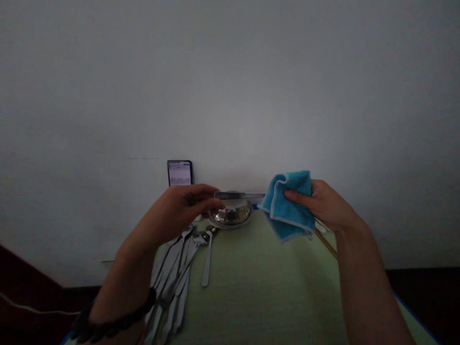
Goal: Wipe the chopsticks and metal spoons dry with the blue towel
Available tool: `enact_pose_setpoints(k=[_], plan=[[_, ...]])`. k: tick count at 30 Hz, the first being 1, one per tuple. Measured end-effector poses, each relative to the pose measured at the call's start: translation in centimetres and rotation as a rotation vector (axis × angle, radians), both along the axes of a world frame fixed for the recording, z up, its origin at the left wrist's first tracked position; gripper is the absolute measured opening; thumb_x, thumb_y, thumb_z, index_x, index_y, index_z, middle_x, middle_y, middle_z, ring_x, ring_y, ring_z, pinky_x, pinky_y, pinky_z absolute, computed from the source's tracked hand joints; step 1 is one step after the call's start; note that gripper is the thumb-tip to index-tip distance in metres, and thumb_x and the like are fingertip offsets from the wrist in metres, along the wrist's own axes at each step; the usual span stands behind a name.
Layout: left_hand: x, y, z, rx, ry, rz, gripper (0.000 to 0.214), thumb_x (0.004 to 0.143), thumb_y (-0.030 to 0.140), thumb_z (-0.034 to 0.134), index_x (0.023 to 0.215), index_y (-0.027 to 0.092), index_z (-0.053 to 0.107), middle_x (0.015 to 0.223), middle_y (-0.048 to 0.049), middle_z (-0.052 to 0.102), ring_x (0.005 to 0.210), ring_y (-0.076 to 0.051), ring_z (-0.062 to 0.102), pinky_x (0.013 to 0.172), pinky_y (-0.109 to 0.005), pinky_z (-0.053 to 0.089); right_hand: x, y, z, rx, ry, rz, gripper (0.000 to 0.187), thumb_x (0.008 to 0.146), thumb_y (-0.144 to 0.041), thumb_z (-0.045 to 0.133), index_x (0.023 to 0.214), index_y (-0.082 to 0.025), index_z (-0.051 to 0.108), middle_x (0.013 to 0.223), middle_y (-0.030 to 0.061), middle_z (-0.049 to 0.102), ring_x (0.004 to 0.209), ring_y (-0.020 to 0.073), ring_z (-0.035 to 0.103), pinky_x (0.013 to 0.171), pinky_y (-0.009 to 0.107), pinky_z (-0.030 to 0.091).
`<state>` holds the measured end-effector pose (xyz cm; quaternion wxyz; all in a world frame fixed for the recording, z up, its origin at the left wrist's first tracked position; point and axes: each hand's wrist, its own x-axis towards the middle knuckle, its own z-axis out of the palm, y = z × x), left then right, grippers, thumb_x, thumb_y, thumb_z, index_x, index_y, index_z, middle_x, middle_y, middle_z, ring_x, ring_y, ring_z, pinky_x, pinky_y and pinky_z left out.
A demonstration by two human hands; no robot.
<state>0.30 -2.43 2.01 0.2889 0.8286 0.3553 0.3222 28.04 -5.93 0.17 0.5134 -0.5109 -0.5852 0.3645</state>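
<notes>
My left hand (179, 211) pinches one end of a shiny metal piece of cutlery (239, 195), held level above the table. The far end of the cutlery goes into a blue cloth (292, 218) with pale edging, so I cannot see whether it is a spoon, fork or knife. My right hand (328, 203) grips the folded cloth, thumb on its near side. Behind and below the cutlery, a shiny round metal dish (232, 216) rests near the wall. Below my left hand lie several metal utensils (176, 278) in a heap, with a spoon (206, 266) at its right side.
A phone (180, 173) with a lit screen leans against the pale wall (230, 96). Wooden sticks (326, 243) lie on the green tabletop (262, 292), partly behind my right wrist. A white cable (36, 310) runs at the lower left.
</notes>
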Motion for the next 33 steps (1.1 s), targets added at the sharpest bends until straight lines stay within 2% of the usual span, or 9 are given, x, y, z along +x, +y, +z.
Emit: enact_pose_setpoints(k=[3,7,11,14,18,21,25,28,33], plan=[[0.6,-0.3,0.0,0.057,0.036,0.060,0.023,0.086,0.035,0.045,0.086,0.014,0.055,0.070,-0.0004,0.063,0.056,-0.009,0.055,0.052,-0.020,0.044,0.0,-0.3,0.0,0.006,-0.195,0.048,0.024,0.066,-0.039,0.067,0.080,-0.019,0.069,0.077,0.0030,0.071,0.066,0.0193,0.064,0.058,0.030,0.051],[0.9,-0.5,0.0,0.145,0.144,0.115,0.026,0.088,0.038,0.040,0.084,0.015,0.052,0.057,0.0039,0.053,0.048,-0.007,0.045,0.046,-0.018,0.035,-0.5,-0.5,0.3,0.065,-0.308,0.083,0.018,0.067,-0.035,0.066,0.077,-0.020,0.069,0.075,0.0007,0.070,0.065,0.0182,0.063,0.056,0.027,0.049],[0.6,-0.9,0.4,0.108,0.300,0.002,0.026,0.088,0.036,0.040,0.079,0.016,0.055,0.059,0.0038,0.055,0.052,-0.007,0.048,0.049,-0.018,0.036,-0.4,-1.2,0.9,0.088,-0.404,0.115,0.016,0.068,-0.032,0.064,0.076,-0.020,0.069,0.071,0.0003,0.069,0.062,0.0163,0.061,0.051,0.024,0.047],[0.4,-1.5,0.8,0.106,0.366,-0.069,0.026,0.087,0.033,0.041,0.075,0.017,0.057,0.059,0.0040,0.056,0.052,-0.007,0.050,0.050,-0.017,0.037,-0.2,-1.8,1.3,0.074,-0.430,0.162,0.019,0.071,-0.030,0.061,0.084,-0.021,0.070,0.073,-0.0004,0.069,0.062,0.0153,0.061,0.052,0.024,0.047],[0.3,-2.6,1.5,0.169,0.382,-0.083,0.025,0.087,0.032,0.041,0.075,0.018,0.058,0.059,0.0040,0.058,0.051,-0.007,0.051,0.052,-0.018,0.037,-0.4,-2.3,1.8,0.062,-0.511,0.255,0.020,0.073,-0.031,0.059,0.090,-0.024,0.069,0.082,-0.0019,0.071,0.072,0.0160,0.063,0.063,0.025,0.049],[0.6,-3.2,1.8,0.230,0.380,-0.058,0.024,0.086,0.032,0.041,0.076,0.018,0.058,0.058,0.0041,0.058,0.049,-0.008,0.050,0.052,-0.020,0.036,-1.6,-2.5,2.0,0.080,-0.574,0.316,0.020,0.073,-0.030,0.059,0.089,-0.024,0.069,0.080,-0.0022,0.070,0.072,0.0161,0.063,0.061,0.024,0.048],[1.8,-3.3,1.3,0.301,0.452,-0.025,0.025,0.086,0.032,0.040,0.079,0.019,0.060,0.059,0.0019,0.057,0.053,-0.010,0.050,0.054,-0.022,0.034,-3.4,-2.3,1.8,0.175,-0.607,0.323,0.018,0.071,-0.025,0.060,0.086,-0.025,0.070,0.070,-0.0025,0.068,0.059,0.0125,0.059,0.051,0.020,0.043],[2.7,-3.3,0.3,0.326,0.510,-0.009,0.029,0.087,0.035,0.037,0.080,0.019,0.060,0.063,-0.0002,0.057,0.056,-0.012,0.050,0.055,-0.024,0.033,-4.1,-2.0,1.5,0.181,-0.624,0.338,0.016,0.071,-0.024,0.060,0.083,-0.025,0.070,0.067,-0.0034,0.067,0.056,0.0107,0.056,0.048,0.019,0.040],[2.9,-2.9,-0.4,0.197,0.512,-0.043,0.034,0.086,0.041,0.037,0.080,0.018,0.061,0.068,-0.0027,0.059,0.060,-0.014,0.052,0.056,-0.025,0.035,-4.2,-1.5,0.9,0.157,-0.604,0.438,0.018,0.072,-0.029,0.060,0.088,-0.027,0.069,0.072,-0.0032,0.069,0.062,0.0129,0.059,0.053,0.020,0.042]])
